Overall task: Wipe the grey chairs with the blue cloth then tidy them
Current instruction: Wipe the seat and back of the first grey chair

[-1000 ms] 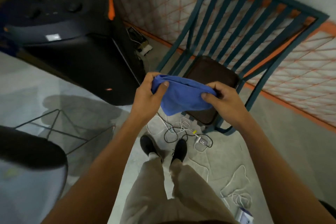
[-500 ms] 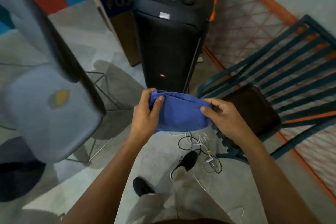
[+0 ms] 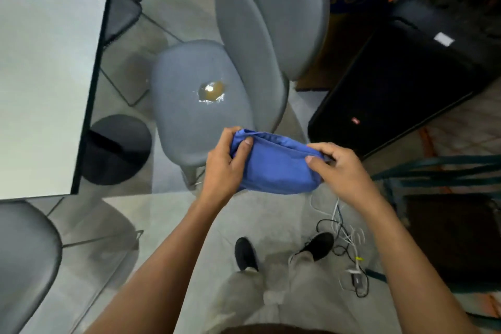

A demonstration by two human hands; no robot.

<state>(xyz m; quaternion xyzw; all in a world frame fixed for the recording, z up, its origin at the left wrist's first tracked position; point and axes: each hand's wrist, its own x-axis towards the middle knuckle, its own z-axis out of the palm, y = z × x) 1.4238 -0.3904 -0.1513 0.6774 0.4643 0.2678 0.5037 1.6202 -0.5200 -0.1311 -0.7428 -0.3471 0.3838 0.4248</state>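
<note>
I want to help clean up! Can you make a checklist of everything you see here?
Surface: grey chair seat carries a brownish wet spill.
Job's things: blue cloth held bunched above the floor, not touching the chair.
Clutter: black round bin beside the white table; black speaker.
Grips: left hand and right hand each grip one end of the cloth.
Cables: tangled wires on the floor by the right shoe.
Surroundings: more grey chairs; teal slatted chair on the right.
</note>
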